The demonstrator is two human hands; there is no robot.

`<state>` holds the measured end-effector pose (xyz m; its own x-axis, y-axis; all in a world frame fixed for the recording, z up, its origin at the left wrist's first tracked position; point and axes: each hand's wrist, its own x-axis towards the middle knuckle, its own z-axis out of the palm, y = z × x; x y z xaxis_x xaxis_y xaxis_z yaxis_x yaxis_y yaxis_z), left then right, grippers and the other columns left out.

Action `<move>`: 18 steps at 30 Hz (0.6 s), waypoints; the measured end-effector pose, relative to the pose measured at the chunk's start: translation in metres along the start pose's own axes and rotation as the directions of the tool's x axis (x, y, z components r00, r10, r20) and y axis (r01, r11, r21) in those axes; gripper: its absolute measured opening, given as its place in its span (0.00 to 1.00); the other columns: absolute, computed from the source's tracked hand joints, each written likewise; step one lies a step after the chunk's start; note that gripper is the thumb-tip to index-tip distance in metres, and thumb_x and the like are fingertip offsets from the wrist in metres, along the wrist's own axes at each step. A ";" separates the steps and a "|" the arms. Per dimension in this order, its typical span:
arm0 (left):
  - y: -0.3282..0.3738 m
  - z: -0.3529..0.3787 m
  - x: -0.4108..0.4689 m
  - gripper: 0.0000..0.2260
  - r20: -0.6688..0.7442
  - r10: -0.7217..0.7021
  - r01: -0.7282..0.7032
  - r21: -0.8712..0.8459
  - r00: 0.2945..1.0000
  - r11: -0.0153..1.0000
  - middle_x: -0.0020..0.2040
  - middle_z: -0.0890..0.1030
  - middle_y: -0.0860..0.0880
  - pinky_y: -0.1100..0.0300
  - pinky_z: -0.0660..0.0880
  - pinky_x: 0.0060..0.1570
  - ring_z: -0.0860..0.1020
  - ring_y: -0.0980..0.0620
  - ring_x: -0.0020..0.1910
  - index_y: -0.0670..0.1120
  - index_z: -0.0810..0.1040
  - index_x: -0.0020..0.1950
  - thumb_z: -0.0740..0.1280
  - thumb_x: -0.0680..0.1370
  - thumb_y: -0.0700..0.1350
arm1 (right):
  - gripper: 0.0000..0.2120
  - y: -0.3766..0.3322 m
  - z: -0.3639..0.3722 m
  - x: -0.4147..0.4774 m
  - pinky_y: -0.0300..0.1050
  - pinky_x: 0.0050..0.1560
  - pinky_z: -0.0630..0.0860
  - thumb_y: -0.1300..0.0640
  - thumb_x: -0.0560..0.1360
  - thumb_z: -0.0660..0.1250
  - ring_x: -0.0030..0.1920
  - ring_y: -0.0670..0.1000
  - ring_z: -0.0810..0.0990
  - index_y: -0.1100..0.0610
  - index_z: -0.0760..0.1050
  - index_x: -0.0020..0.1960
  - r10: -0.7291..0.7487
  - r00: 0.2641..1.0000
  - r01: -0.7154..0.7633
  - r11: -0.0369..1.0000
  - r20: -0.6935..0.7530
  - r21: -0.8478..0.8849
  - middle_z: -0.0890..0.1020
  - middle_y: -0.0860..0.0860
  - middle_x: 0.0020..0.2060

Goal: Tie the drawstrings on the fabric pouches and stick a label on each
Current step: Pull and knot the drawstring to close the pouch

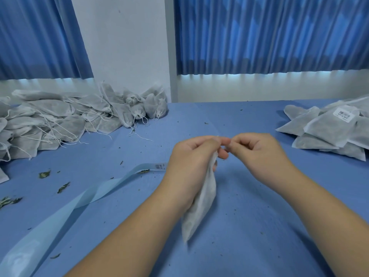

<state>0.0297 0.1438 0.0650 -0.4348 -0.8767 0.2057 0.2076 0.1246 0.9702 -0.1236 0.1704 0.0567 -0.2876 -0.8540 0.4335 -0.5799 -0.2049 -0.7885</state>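
Note:
A grey fabric pouch [201,204] hangs down from my left hand [191,156], which grips its top above the blue table. My right hand [257,150] meets the left at the pouch's mouth, with fingertips pinched together on what looks like its thin white drawstring [225,146]; the string itself is mostly hidden by the fingers. A pale blue strip of label backing [83,198] runs from the lower left toward my left hand, with a printed label [159,166] at its far end.
A big heap of pouches with loose strings [60,120] lies at the back left. A stack of labelled pouches [331,128] sits at the right. Dried leaf bits [44,174] are scattered over the blue table cover [249,216]. Blue curtains hang behind.

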 end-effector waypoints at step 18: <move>0.003 -0.018 0.007 0.10 0.350 -0.076 -0.052 0.343 0.934 0.938 0.25 0.70 0.52 0.65 0.63 0.26 0.66 0.54 0.25 0.50 0.83 0.32 0.66 0.71 0.49 | 0.11 -0.015 -0.018 -0.009 0.34 0.26 0.59 0.57 0.75 0.68 0.26 0.45 0.61 0.54 0.80 0.34 -0.011 0.972 0.005 1.000 0.235 0.025 0.66 0.47 0.25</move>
<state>0.0432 0.1295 0.0668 -0.7283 -0.6656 0.1631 -0.0832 0.3220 0.9431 -0.1258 0.1901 0.0726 -0.0939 -0.9402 0.3275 -0.5618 -0.2216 -0.7970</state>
